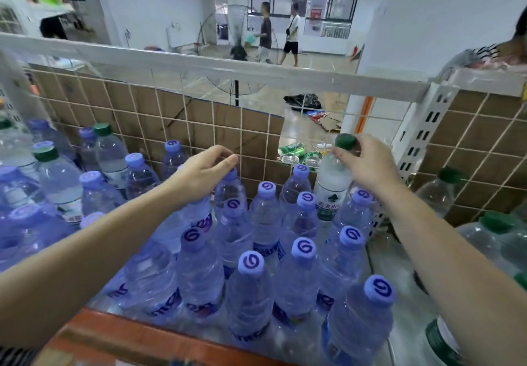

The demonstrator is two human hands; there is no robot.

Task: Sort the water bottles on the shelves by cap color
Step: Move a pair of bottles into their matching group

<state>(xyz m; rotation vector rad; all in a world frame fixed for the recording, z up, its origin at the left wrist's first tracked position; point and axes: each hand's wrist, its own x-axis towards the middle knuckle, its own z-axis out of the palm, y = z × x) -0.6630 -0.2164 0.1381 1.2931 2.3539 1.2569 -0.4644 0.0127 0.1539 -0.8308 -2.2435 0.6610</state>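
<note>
Shelf (114,334), orange front edge, backed by a white wire grid (199,126) with brown cardboard (137,114) behind it. Beyond lay a white-walled room with two people (292,32) walking and a floor fan (236,23).

1. Purple-capped bottles (251,263): upright, packed in rows across the middle of the shelf, from the front edge back to the grid.
2. Green-capped bottles (102,130): a few, upright, mixed among purple caps at the left rear.
3. Further green-capped stock (450,176): stood in the adjoining bay on your right.
4. Your left grip (204,170): fingers curled down over the top of a back-row purple bottle (229,194) just in front of the grid. Its cap was mostly hidden under your thumb.
5. Your right grip (362,163): fingertips closed at the cap of a white-labelled bottle (332,186), green cap showing above your fingers. It stood at the right rear corner of the purple block, against its neighbours. Whether its base rested on the shelf could not be told.
6. Green cans (293,152): seen through the grid, behind the shelf.
</note>
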